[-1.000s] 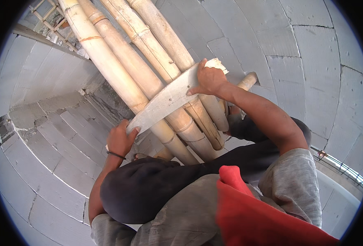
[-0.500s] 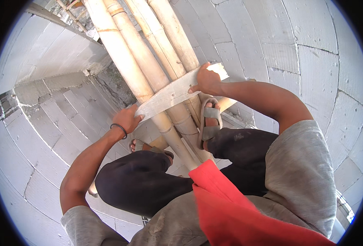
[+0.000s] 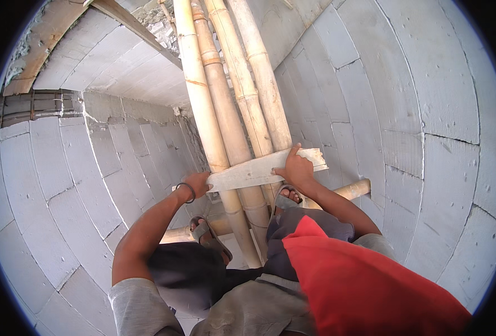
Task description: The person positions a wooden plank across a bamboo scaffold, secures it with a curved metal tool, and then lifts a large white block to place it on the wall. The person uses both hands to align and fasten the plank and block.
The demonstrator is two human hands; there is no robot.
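Standing near these grey block walls, I see 4 bamboo poles running side by side, perhaps bunched to bear weight together. 1 crosswise bamboo seems to pass beneath, probably propping them. 1 pale board spans the 4 poles crosswise, its right end jutting past them; whether it touches them all, I can't tell. 2 sandals are spread apart, likely for balance. Of 2 hands, the left hand is closed on the board's left end, while the right hand wraps over its far edge near the ragged end, presumably keeping it steady. 1 dark wristband sits on the left side.
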